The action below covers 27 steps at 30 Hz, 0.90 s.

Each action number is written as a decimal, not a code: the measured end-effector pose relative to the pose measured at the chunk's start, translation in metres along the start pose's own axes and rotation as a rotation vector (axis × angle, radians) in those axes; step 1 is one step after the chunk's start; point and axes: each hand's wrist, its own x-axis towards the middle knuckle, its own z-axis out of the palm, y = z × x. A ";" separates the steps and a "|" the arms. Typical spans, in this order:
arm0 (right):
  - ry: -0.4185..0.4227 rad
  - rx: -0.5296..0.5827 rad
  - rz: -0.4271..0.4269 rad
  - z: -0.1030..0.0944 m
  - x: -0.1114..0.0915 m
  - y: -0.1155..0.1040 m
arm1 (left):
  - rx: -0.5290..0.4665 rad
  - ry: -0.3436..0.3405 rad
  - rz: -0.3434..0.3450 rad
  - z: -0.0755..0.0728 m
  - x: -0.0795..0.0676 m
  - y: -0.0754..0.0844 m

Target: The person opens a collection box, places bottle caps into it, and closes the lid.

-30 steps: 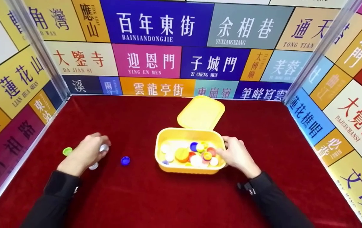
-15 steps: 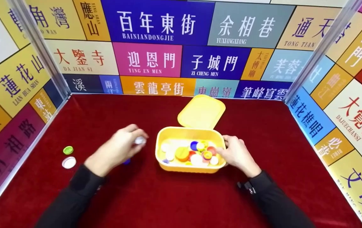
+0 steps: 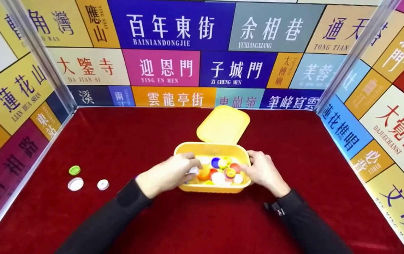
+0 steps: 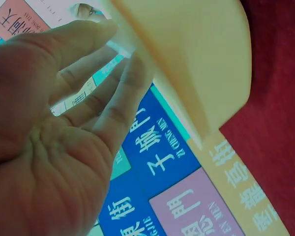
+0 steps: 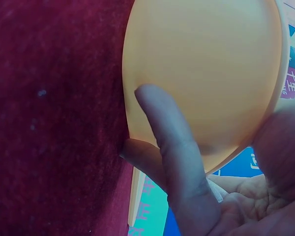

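Observation:
My left hand (image 3: 168, 174) reaches over the left end of a yellow plastic box (image 3: 211, 189), its fingertips inside the rim. Between thumb and fingers it pinches a white bottle cap (image 3: 193, 170), mostly hidden in the left wrist view. Several colourful caps lie in the box, among them an orange cap (image 3: 204, 172) and a blue cap (image 3: 215, 162). My right hand (image 3: 266, 173) grips the box's right end, thumb at the rim. In the right wrist view its fingers (image 5: 169, 132) lie against the outer wall.
Behind the box lies its yellow lid (image 3: 224, 124). On the red cloth at left are a green cap (image 3: 74, 170), a wide white cap (image 3: 76, 184) and a smaller white cap (image 3: 103, 184). Panels with printed signs (image 3: 166, 67) enclose the table's back and sides.
My left hand has carried the white cap from the left of the table rightward into the box. It now covers most of the loose blue cap. My right hand stays on the box.

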 end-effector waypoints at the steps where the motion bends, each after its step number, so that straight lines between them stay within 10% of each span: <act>1: 0.002 -0.002 -0.001 0.000 0.000 0.000 | -0.010 -0.016 -0.004 0.001 0.002 0.000; 9: 0.005 -0.015 0.002 0.000 0.002 -0.001 | -0.060 -0.077 -0.042 0.005 0.005 -0.001; 27: -0.003 -0.009 0.009 0.001 0.000 -0.001 | -0.030 0.030 -0.030 0.004 0.000 -0.006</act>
